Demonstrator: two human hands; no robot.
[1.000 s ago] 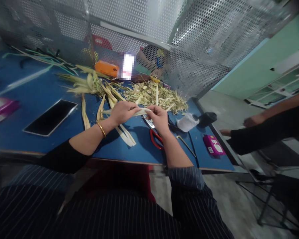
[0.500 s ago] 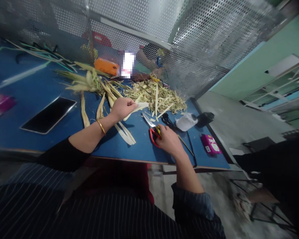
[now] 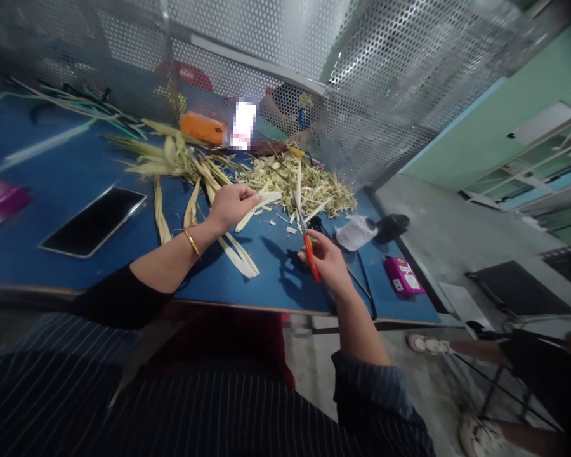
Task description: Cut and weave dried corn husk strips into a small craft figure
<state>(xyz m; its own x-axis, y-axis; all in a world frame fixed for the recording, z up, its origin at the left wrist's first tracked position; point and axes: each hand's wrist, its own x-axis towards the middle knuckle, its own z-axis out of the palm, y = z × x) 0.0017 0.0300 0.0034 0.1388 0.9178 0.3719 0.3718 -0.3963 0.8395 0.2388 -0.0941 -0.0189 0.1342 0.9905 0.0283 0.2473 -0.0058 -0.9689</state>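
My left hand (image 3: 235,206) pinches a pale strip of corn husk (image 3: 270,197), its free end pointing right. My right hand (image 3: 324,257) is closed around the red handles of a pair of scissors (image 3: 309,249), whose blades point up and away, apart from the held strip. Behind both hands lies a heap of husk clippings (image 3: 309,184). Longer husk strips (image 3: 240,259) rest on the table under my left wrist. A bundle of whole corn husks (image 3: 171,155) lies beyond my left forearm.
On the blue table (image 3: 109,273) are a phone (image 3: 95,221), purple packs (image 3: 403,277), an orange pouch (image 3: 202,127) and a white roll-like object (image 3: 356,232). A lit, blurred screen (image 3: 242,124) stands before the perforated metal panel (image 3: 247,57). Another person's legs (image 3: 480,352) show at right.
My right hand has lifted and turned the scissors, so they stand edge-on above the table with a shadow beside them. The left hand barely shifts. The person at right has moved.
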